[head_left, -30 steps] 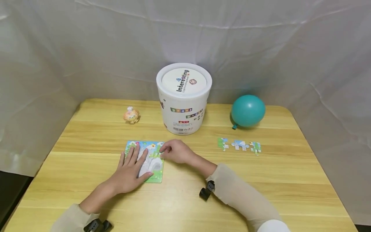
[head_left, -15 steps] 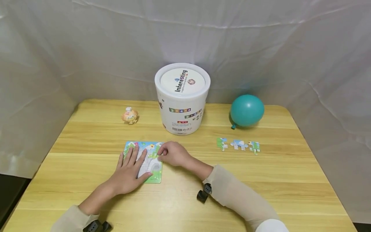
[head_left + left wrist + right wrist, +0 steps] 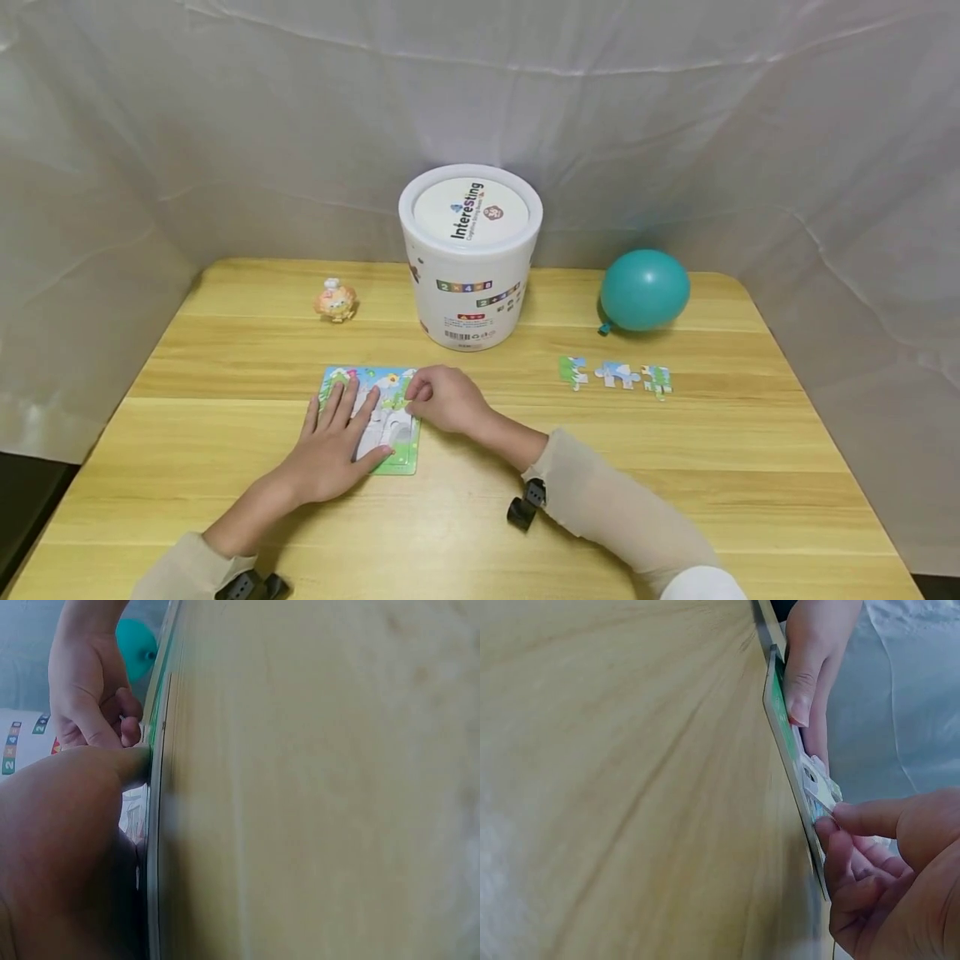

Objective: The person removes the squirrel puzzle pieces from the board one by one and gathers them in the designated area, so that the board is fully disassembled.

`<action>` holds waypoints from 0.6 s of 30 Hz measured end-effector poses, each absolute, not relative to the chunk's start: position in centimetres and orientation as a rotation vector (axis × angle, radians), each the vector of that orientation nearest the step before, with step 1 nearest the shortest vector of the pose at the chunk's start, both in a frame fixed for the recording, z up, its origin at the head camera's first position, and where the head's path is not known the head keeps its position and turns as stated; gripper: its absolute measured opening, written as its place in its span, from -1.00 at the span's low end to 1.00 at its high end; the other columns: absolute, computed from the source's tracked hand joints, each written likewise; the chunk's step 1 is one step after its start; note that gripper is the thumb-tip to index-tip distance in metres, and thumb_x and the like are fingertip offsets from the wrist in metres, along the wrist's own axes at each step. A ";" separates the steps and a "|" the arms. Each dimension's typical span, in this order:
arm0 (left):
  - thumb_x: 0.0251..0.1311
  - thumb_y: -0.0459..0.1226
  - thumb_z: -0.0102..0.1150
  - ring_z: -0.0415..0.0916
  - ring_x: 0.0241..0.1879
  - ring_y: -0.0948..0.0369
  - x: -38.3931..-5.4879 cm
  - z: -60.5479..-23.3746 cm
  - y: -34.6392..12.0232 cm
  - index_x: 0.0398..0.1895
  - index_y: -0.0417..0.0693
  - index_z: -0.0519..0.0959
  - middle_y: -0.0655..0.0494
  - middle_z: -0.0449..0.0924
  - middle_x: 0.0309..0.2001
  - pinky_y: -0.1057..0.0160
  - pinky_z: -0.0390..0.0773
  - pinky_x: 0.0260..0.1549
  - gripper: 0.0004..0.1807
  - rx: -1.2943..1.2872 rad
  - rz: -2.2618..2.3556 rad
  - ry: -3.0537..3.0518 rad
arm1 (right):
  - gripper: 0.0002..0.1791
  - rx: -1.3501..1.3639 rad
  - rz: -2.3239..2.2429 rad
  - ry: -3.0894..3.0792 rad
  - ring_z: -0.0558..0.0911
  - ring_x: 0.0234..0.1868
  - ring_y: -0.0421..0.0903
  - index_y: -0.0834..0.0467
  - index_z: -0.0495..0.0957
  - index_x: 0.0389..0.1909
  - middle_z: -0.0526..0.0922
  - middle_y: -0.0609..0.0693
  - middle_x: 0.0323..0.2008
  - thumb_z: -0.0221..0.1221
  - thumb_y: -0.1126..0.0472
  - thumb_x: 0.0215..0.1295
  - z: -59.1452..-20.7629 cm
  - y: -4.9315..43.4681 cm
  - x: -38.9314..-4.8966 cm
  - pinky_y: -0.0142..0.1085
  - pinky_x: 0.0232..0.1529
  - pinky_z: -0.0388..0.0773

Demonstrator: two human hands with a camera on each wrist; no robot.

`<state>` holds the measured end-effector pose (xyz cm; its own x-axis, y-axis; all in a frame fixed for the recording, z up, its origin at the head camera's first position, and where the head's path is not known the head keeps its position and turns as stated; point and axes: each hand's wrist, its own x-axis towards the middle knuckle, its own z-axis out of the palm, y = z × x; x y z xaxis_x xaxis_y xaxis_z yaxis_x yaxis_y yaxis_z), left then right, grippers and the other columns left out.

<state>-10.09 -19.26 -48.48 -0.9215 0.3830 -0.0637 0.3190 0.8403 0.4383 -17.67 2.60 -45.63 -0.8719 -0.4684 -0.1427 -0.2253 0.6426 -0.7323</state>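
Note:
A small jigsaw board (image 3: 405, 463) with a green and blue border lies on the table, left of centre in the head view. My left hand (image 3: 330, 457) rests on its left part, fingers spread, covering much of the picture. At the board's right edge my right hand (image 3: 448, 398) pinches a puzzle piece (image 3: 822, 798) between thumb and forefinger. In the right wrist view this piece is tilted up from the board. Several laid pieces show a grey castle. Three loose pieces, a left one (image 3: 572, 372), a middle one (image 3: 618, 374) and a right one (image 3: 658, 379), lie farther right.
Behind the board stands a large white lidded bucket (image 3: 470, 258). A teal balloon (image 3: 645, 290) sits at the back right, and a small orange figurine with a chef's hat (image 3: 335, 300) at the back left. A pale curtain (image 3: 300, 125) hangs behind the table.
My right hand has shifted very slightly at the board's right edge, still pinching the piece. The balloon has rocked a little to the right. My left hand stays in place.

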 end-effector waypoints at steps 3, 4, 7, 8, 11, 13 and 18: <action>0.46 0.23 -0.04 -0.46 0.57 -0.30 -10.0 -48.4 -19.2 0.66 -0.11 -0.06 -0.31 -0.42 0.62 -0.39 -0.51 0.39 -0.06 0.553 0.648 2.877 | -0.92 -0.546 -1.128 2.506 0.60 -0.45 -0.26 0.06 0.66 -0.36 0.65 -0.21 -0.50 0.39 0.25 0.26 -45.8 2.6 -17.7 -0.36 -0.31 0.53; 0.45 0.22 -0.02 -0.45 0.57 -0.30 -10.0 -48.4 -19.2 0.65 -0.12 -0.05 -0.32 -0.41 0.62 -0.39 -0.49 0.39 -0.06 0.551 0.646 2.879 | -0.91 -0.539 -1.148 2.495 0.61 -0.45 -0.26 0.07 0.66 -0.36 0.66 -0.20 -0.50 0.39 0.26 0.26 -45.8 2.6 -17.7 -0.36 -0.31 0.53; 0.44 0.20 0.02 -0.43 0.57 -0.30 -10.0 -48.2 -19.1 0.65 -0.13 -0.03 -0.32 -0.38 0.62 -0.40 -0.46 0.39 -0.06 0.544 0.643 2.880 | -0.92 -0.503 -1.222 2.455 0.62 -0.44 -0.24 0.09 0.66 -0.36 0.67 -0.18 -0.49 0.39 0.28 0.25 -46.1 2.7 -17.8 -0.36 -0.32 0.54; 0.44 0.19 0.03 -0.42 0.57 -0.31 -10.0 -48.0 -19.1 0.64 -0.14 -0.02 -0.33 -0.37 0.62 -0.40 -0.46 0.39 -0.06 0.539 0.644 2.877 | -0.92 -0.490 -1.247 2.440 0.62 -0.43 -0.23 0.10 0.67 -0.36 0.67 -0.17 -0.48 0.39 0.28 0.25 -46.3 2.7 -17.8 -0.36 -0.32 0.54; 0.43 0.20 0.03 -0.43 0.57 -0.30 -10.0 -47.7 -19.0 0.65 -0.14 -0.03 -0.31 -0.38 0.62 -0.41 -0.44 0.39 -0.05 0.521 0.608 2.864 | -0.94 -0.459 -1.299 2.394 0.63 -0.42 -0.21 0.13 0.67 -0.32 0.69 -0.15 -0.47 0.38 0.28 0.26 -46.4 3.1 -18.0 -0.36 -0.33 0.54; 0.44 0.20 0.02 -0.44 0.57 -0.29 -10.1 -47.5 -19.0 0.65 -0.14 -0.04 -0.30 -0.40 0.62 -0.41 -0.43 0.39 -0.05 0.512 0.591 2.852 | -0.95 -0.444 -1.325 2.362 0.63 -0.42 -0.19 0.14 0.68 -0.30 0.70 -0.13 -0.45 0.36 0.29 0.28 -46.3 3.6 -18.1 -0.36 -0.34 0.53; 0.45 0.21 -0.01 -0.45 0.57 -0.29 -10.1 -47.4 -19.0 0.65 -0.13 -0.05 -0.30 -0.41 0.62 -0.42 -0.43 0.38 -0.05 0.504 0.587 2.841 | -0.93 -0.403 -1.381 2.327 0.61 -0.40 -0.16 0.15 0.68 -0.23 0.69 -0.06 -0.42 0.34 0.31 0.29 -46.1 5.7 -18.7 -0.34 -0.31 0.54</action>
